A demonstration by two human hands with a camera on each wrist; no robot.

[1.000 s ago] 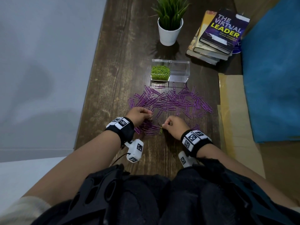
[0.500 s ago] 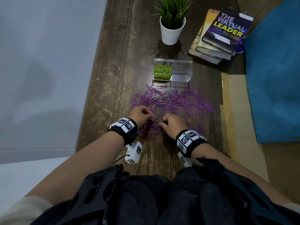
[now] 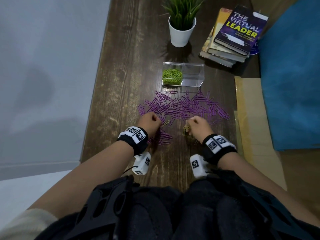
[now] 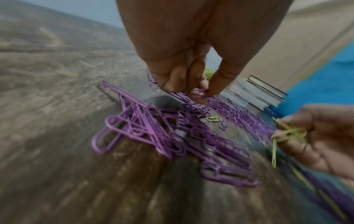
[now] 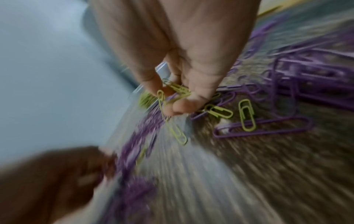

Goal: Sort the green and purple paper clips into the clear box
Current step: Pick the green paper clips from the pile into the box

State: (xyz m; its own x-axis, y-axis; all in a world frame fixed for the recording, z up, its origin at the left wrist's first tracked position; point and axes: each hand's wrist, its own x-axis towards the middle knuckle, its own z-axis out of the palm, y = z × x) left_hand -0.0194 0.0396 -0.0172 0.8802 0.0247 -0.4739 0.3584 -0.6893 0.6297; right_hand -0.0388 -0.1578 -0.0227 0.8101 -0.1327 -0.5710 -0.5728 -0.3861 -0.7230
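Observation:
A clear box (image 3: 192, 73) stands mid-table; its left compartment holds a heap of green clips (image 3: 172, 76), its right compartment looks bare. Purple clips (image 3: 183, 108) lie scattered in front of it. My left hand (image 3: 150, 122) hovers at the pile's near left and pinches a purple clip (image 4: 200, 92) between thumb and fingers. My right hand (image 3: 197, 126) at the near right grips a bunch of green clips (image 5: 175, 91), some dangling (image 3: 186, 130). Loose green clips (image 5: 247, 115) lie on the wood under it, and one (image 3: 165, 122) lies between the hands.
A potted plant (image 3: 181, 21) and a stack of books (image 3: 237, 32) stand behind the box. A blue cushion (image 3: 290, 80) and brown cardboard (image 3: 249, 108) lie off the table's right edge. The table's left edge (image 3: 97, 94) drops to a pale floor.
My hands have drawn apart: the right one has moved right and lifted with its green clips, the left one has slid left along the pile. The camera has also shifted closer.

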